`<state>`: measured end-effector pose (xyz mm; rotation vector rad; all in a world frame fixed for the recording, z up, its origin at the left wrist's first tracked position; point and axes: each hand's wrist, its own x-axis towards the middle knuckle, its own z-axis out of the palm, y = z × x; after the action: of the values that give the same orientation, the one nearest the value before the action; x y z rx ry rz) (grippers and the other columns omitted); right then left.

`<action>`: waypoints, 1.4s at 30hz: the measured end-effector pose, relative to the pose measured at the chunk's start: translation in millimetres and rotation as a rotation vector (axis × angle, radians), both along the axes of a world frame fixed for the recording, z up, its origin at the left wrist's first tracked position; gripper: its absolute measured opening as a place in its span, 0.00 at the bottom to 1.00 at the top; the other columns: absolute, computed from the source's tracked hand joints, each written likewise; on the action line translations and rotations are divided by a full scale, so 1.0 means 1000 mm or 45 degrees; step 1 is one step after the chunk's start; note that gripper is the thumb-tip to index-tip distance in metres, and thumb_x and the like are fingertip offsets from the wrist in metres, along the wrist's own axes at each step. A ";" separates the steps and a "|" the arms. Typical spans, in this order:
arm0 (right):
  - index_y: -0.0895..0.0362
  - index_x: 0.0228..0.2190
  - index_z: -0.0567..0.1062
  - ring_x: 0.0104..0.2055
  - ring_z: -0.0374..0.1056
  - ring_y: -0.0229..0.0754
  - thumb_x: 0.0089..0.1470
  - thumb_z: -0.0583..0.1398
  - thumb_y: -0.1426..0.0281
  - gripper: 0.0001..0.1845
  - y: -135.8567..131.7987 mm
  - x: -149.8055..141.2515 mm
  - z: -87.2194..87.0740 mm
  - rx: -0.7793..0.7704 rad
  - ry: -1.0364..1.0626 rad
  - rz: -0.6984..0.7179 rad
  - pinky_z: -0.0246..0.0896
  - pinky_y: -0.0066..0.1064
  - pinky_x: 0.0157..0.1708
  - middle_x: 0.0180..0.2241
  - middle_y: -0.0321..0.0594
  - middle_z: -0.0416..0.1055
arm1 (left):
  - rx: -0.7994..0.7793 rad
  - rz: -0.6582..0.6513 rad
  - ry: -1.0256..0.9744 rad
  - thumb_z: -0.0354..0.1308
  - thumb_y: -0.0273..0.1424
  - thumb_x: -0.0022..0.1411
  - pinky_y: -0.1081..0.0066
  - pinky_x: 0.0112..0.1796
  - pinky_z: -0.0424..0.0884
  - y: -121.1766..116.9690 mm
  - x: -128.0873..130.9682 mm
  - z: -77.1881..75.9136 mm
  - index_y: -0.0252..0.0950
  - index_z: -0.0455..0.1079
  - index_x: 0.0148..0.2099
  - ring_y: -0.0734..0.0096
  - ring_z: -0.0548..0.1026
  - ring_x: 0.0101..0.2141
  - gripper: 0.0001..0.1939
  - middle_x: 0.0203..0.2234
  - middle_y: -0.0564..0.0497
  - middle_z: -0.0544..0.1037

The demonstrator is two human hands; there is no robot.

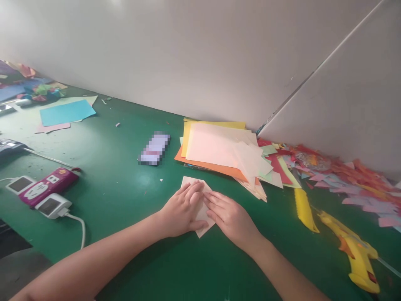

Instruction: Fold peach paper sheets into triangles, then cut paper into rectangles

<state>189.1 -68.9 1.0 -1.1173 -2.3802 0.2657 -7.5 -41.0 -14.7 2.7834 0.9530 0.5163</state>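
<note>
A small cream-coloured piece of paper (pixel 200 215) with pointed corners lies on the green table in front of me, partly hidden under my hands. My left hand (pixel 181 208) rests on its left side, fingers stretched over the upper part and thumb on the lower part. From the right, my right hand (pixel 230 215) lies along the paper's right edge, its fingers flat and side by side. The fingertips of both hands almost meet over the middle of the sheet. Neither hand shows a grip around it. Any fold lines are too faint to make out.
Beyond my hands lies a stack of coloured paper (pixel 216 144), with a phone (pixel 155 148) to its left. A yellow cutter (pixel 303 211) and yellow glue gun (pixel 354 248) lie right, near paper scraps (pixel 338 171). A purple power strip (pixel 50 186) with plugged chargers sits left.
</note>
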 end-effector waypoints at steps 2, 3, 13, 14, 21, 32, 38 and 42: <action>0.57 0.54 0.68 0.56 0.63 0.46 0.60 0.52 0.74 0.21 -0.001 0.000 0.000 -0.025 -0.019 -0.009 0.66 0.40 0.52 0.52 0.43 0.69 | -0.023 -0.003 -0.019 0.48 0.52 0.60 0.53 0.57 0.57 0.000 0.000 0.000 0.29 0.53 0.57 0.52 0.55 0.61 0.35 0.59 0.32 0.59; 0.57 0.54 0.67 0.56 0.62 0.46 0.60 0.51 0.73 0.21 -0.002 0.000 0.000 -0.039 -0.033 -0.012 0.66 0.40 0.52 0.53 0.43 0.68 | -0.033 -0.005 -0.022 0.49 0.52 0.60 0.53 0.57 0.57 0.000 0.000 0.000 0.29 0.52 0.57 0.52 0.54 0.61 0.35 0.59 0.32 0.59; 0.58 0.54 0.67 0.56 0.62 0.46 0.61 0.50 0.73 0.21 -0.002 0.000 -0.002 -0.033 -0.055 -0.021 0.66 0.40 0.52 0.53 0.43 0.67 | -0.052 -0.010 0.003 0.51 0.51 0.59 0.53 0.58 0.56 0.000 0.000 0.002 0.29 0.51 0.57 0.52 0.53 0.61 0.35 0.59 0.31 0.59; 0.58 0.54 0.67 0.56 0.62 0.46 0.61 0.49 0.73 0.21 -0.002 0.000 -0.002 -0.032 -0.065 -0.021 0.66 0.39 0.52 0.53 0.43 0.67 | -0.051 -0.012 0.006 0.50 0.51 0.60 0.53 0.58 0.56 0.000 0.000 0.003 0.29 0.51 0.57 0.52 0.53 0.61 0.35 0.59 0.31 0.59; 0.58 0.56 0.65 0.57 0.61 0.45 0.61 0.50 0.74 0.22 -0.003 0.000 -0.003 -0.027 -0.061 -0.004 0.66 0.38 0.52 0.54 0.43 0.66 | -0.044 -0.009 0.022 0.52 0.51 0.58 0.54 0.58 0.56 0.001 0.001 0.002 0.28 0.51 0.59 0.52 0.55 0.61 0.37 0.58 0.34 0.61; 0.63 0.54 0.66 0.59 0.59 0.44 0.61 0.49 0.73 0.21 -0.003 0.000 -0.004 0.040 -0.160 -0.008 0.63 0.36 0.54 0.56 0.45 0.64 | -0.112 -0.023 0.090 0.47 0.53 0.60 0.59 0.60 0.47 0.003 0.000 0.007 0.32 0.44 0.65 0.56 0.51 0.62 0.41 0.62 0.41 0.55; 0.65 0.54 0.66 0.58 0.60 0.44 0.62 0.47 0.74 0.21 -0.002 -0.001 -0.001 0.076 -0.189 0.021 0.64 0.35 0.53 0.55 0.47 0.64 | -0.128 -0.019 0.124 0.46 0.54 0.60 0.61 0.60 0.46 0.003 0.000 0.008 0.31 0.46 0.64 0.58 0.51 0.62 0.41 0.62 0.42 0.55; 0.65 0.54 0.67 0.58 0.60 0.44 0.62 0.47 0.74 0.21 -0.001 -0.001 0.001 0.100 -0.190 0.036 0.64 0.36 0.53 0.54 0.47 0.65 | -0.103 -0.025 0.164 0.45 0.54 0.61 0.61 0.60 0.46 0.004 0.000 0.007 0.31 0.45 0.65 0.57 0.51 0.62 0.41 0.62 0.42 0.55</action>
<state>188.5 -70.0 1.6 -1.1026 -2.5149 0.1004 -7.2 -36.9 -7.2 2.7781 0.9479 0.2912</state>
